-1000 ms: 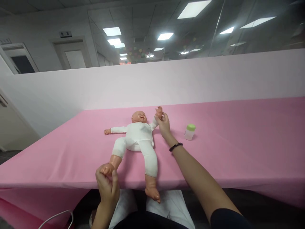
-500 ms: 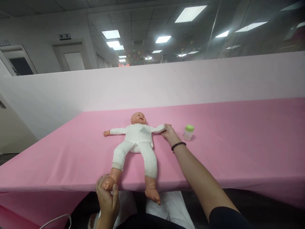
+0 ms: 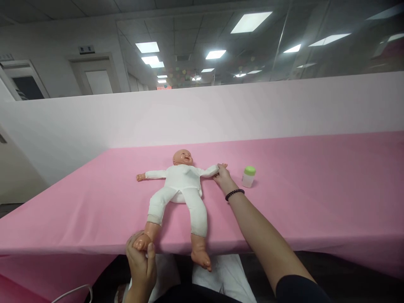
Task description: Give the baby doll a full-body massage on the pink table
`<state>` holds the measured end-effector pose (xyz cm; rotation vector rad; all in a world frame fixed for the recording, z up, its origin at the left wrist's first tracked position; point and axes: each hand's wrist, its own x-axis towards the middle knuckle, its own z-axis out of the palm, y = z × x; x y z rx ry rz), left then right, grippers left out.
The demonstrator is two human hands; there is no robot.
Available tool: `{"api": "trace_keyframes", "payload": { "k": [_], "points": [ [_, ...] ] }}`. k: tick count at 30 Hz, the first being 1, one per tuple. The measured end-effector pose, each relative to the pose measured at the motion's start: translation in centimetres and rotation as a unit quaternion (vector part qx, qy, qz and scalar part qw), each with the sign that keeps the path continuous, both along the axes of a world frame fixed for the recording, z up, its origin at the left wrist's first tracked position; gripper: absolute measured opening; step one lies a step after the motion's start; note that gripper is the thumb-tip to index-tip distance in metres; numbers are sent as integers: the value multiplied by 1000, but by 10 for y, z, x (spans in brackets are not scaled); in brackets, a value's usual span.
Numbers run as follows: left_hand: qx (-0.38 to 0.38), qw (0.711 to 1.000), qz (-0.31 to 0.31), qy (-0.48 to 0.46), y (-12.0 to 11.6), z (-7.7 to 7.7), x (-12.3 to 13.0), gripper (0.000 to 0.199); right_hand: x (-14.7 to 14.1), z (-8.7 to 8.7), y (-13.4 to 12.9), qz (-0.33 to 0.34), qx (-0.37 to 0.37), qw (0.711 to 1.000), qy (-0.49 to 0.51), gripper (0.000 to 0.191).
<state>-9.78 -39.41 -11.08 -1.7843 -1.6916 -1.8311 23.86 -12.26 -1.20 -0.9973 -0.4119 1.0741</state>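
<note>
My left hand (image 3: 141, 265) is closed around the baby doll's (image 3: 181, 181) foot (image 3: 142, 242), at the near edge of the table. My fingers wrap behind the foot, and my thumb (image 3: 151, 252) stands upright in front of it, so it is a narrow, firm hold. My right hand (image 3: 223, 177) is out at the end of the doll's other arm, holding the end of the sleeve (image 3: 211, 170) in a narrow pinch. The doll's own hand is mostly hidden in my grip, so I cannot tell exactly where my fingers sit on it.

The doll lies on its back on a pink cloth (image 3: 315, 168) covering the table, in a white suit, with its head (image 3: 183, 158) away from me. Its arms are spread wide and its bare free hand (image 3: 140, 177) rests on the cloth. Its free foot (image 3: 200, 259) pokes just past the table edge, above my white trousers (image 3: 221, 275).

A small bottle (image 3: 248, 176) with a green cap stands upright near my right hand, just beyond the black bead bracelet (image 3: 234, 194) on my wrist. A white cable (image 3: 74, 292) curves at the bottom corner, and a pale partition (image 3: 202, 113) runs behind the table.
</note>
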Motion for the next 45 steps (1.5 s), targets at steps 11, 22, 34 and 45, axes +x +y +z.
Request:
{"api": "trace_keyframes", "payload": {
  "k": [11, 22, 34, 45],
  "points": [
    [-127, 984, -120, -32, 43, 125, 26, 33, -45, 39, -38, 15, 266, 877, -399, 50],
    [-244, 951, -192, 6, 71, 124, 57, 31, -57, 26, -54, 163, 360, 639, -660, 41],
    [-75, 985, -137, -77, 60, 100, 63, 24, -61, 29, -49, 123, 344, 782, -505, 45],
    [13, 992, -87, -89, 31, 73, 37, 25, -30, 12, -7, -101, 168, 952, -235, 47]
  ]
}}
